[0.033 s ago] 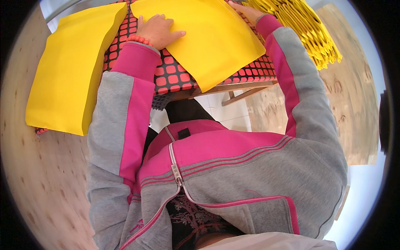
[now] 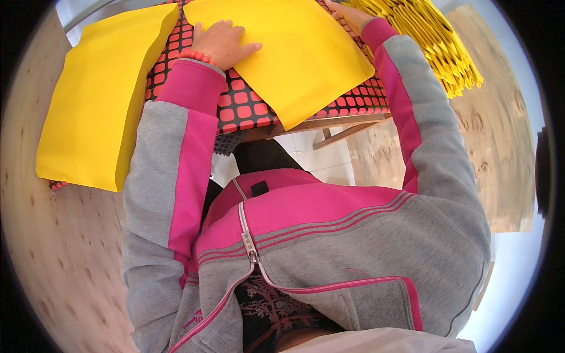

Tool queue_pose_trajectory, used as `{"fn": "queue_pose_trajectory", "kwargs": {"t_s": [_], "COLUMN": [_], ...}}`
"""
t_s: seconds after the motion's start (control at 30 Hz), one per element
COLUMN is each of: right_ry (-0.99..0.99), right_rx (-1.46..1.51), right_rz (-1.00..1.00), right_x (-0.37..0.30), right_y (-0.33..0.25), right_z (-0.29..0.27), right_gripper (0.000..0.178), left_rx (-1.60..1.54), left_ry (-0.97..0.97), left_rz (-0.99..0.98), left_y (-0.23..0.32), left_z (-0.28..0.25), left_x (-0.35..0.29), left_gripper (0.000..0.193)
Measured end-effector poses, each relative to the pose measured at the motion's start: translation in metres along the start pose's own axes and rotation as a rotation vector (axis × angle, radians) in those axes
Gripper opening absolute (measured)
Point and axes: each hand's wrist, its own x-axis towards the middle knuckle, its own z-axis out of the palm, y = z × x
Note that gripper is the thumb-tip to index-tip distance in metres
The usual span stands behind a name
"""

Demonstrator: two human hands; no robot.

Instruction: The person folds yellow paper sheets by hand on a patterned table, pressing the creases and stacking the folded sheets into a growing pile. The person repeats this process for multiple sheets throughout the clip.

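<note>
A flat yellow sheet [image 2: 294, 59], paper or cloth I cannot tell, lies on the table with one corner over the front edge. My left hand [image 2: 220, 44], with a red bead bracelet at its wrist, rests on the sheet's left edge, fingers spread. At the sheet's far right edge is my right hand [image 2: 353, 17]; one digit reaches out along the edge, while its other fingers are mostly hidden. Left of my left hand sits a thick stack of similar yellow sheets [image 2: 97, 97]. Several folded yellow pieces [image 2: 432, 44] are piled beyond my right forearm.
A red-and-black patterned cover [image 2: 244, 109] lies over the table. Below its front edge shows a wooden frame bar [image 2: 306, 126]. Pale wooden boards [image 2: 488, 135] stand at the right, and a wood-grained surface [image 2: 65, 247] extends at the left.
My right hand and forearm have shifted very slightly, and the yellow sheet's right edge has moved a little to the left. My left hand stays in place.
</note>
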Motion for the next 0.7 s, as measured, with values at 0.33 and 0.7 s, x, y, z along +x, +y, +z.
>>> {"fn": "queue_pose_trajectory", "kwargs": {"t_s": [0.33,0.7], "right_ry": [-0.220,0.087], "right_rx": [0.179,0.397], "right_rz": [-0.016,0.178], "right_x": [0.025,0.072], "right_y": [-0.018,-0.001], "right_z": [0.011,0.009], "right_gripper": [0.052,0.041], "left_rx": [-0.011,0.054], "left_ry": [0.015,0.082], "left_rz": [-0.005,-0.009], "left_y": [-0.002,0.001], "left_z": [-0.001,-0.014], "left_x": [-0.003,-0.006], "left_gripper": [0.065,0.060]}}
